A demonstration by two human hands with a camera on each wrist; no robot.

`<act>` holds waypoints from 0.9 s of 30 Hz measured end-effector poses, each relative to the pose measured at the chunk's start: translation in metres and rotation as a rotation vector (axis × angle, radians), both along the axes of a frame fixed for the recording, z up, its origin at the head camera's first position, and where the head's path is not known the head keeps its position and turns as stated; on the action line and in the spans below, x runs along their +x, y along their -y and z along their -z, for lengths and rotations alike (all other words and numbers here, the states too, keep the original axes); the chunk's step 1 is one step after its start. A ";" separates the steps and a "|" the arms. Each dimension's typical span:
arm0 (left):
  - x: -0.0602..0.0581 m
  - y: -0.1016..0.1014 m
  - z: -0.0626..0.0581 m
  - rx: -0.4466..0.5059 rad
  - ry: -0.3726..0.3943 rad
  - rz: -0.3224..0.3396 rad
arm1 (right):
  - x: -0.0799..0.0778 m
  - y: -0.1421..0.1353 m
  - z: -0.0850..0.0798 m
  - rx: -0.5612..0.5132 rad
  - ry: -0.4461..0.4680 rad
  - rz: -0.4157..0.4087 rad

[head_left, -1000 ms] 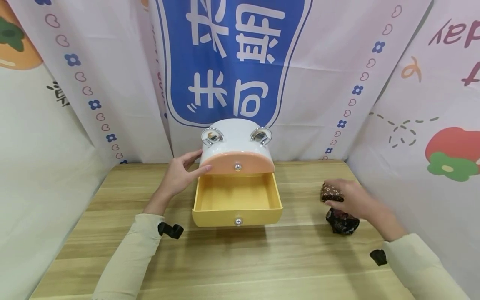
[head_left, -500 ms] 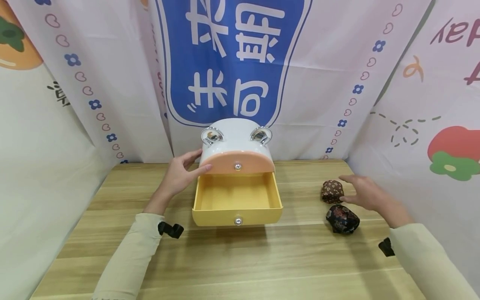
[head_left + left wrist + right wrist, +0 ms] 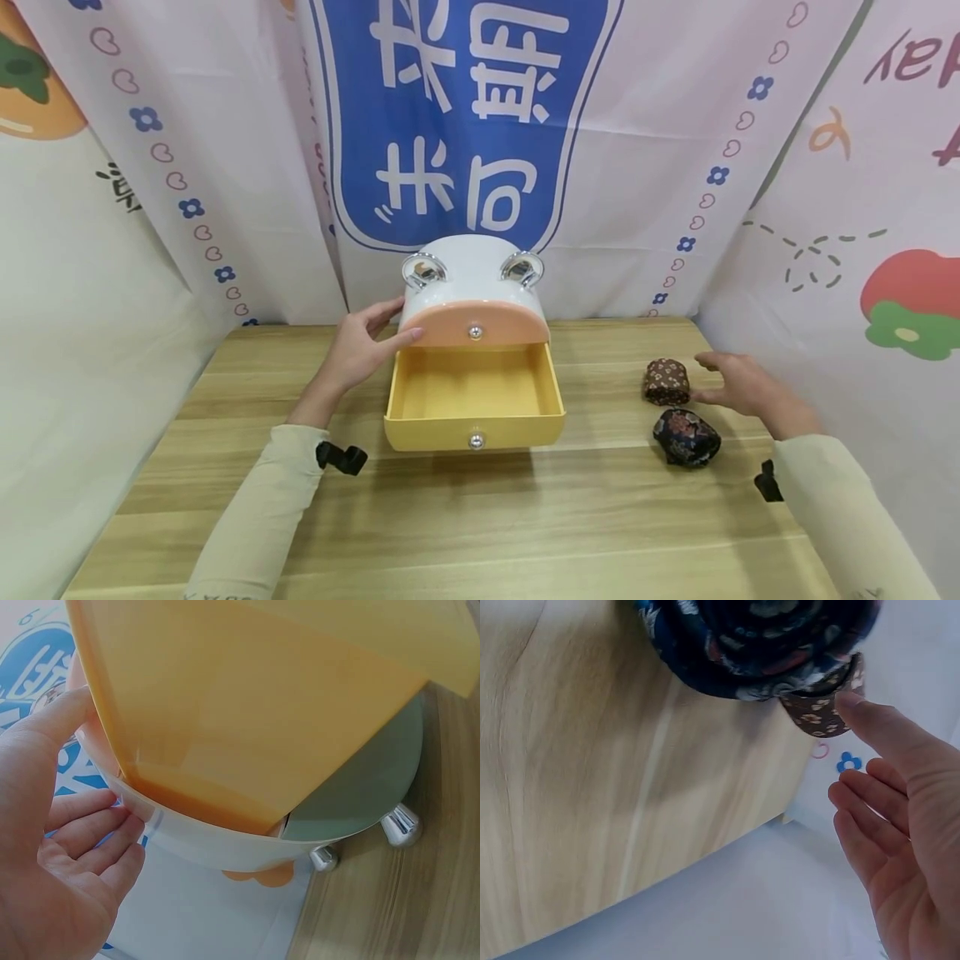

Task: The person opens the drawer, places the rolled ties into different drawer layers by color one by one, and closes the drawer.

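Note:
In the head view my left hand (image 3: 358, 352) rests on the left side of a small white drawer cabinet (image 3: 472, 267). Its thumb lies on the edge of the peach upper drawer (image 3: 487, 321), while the other fingers touch the white side. The yellow lower drawer (image 3: 435, 433) is pulled out, its inside bare. At the right, my right hand (image 3: 738, 387) has loosely bent fingers and holds nothing, the thumb close to a rolled brown floral cloth (image 3: 666, 381). In front of that roll lies a dark floral cloth roll (image 3: 686, 437), whose coiled end (image 3: 757, 645) shows in the right wrist view.
The cabinet and rolls stand on a wooden table (image 3: 480, 533). Printed white curtains (image 3: 630, 167) hang behind it and along both sides. Two shiny ring-shaped knobs (image 3: 522, 271) stick out of the cabinet's top. Silver feet (image 3: 401, 825) show in the left wrist view.
My right hand was over the brown roll a second ago; it has let go and moved right. The brown roll now lies behind the dark roll. My left hand has stayed put.

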State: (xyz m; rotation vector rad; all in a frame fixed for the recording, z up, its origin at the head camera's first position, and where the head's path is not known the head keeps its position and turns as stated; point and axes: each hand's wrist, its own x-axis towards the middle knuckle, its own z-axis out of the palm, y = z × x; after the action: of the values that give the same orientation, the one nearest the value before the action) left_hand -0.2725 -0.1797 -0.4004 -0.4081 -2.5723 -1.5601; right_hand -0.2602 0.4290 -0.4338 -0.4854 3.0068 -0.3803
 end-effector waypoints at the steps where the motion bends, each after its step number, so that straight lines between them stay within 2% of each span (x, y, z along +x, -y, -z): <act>1: 0.000 0.000 0.000 0.000 0.000 0.000 | -0.001 -0.001 0.002 -0.003 0.001 0.000; 9: 0.000 0.000 0.001 -0.001 0.006 0.000 | -0.011 -0.005 0.021 -0.030 0.010 -0.006; 19: 0.000 0.000 0.001 -0.006 0.012 0.001 | -0.014 0.001 0.026 -0.068 0.089 0.036; 27: 0.000 0.000 0.001 -0.004 0.006 0.000 | -0.018 0.003 0.033 -0.071 0.082 0.027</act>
State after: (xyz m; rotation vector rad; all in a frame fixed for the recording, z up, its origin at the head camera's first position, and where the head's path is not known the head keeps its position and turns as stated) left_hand -0.2723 -0.1798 -0.4011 -0.4051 -2.5804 -1.5590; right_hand -0.2786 0.4255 -0.4673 -0.4243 2.9319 -0.4975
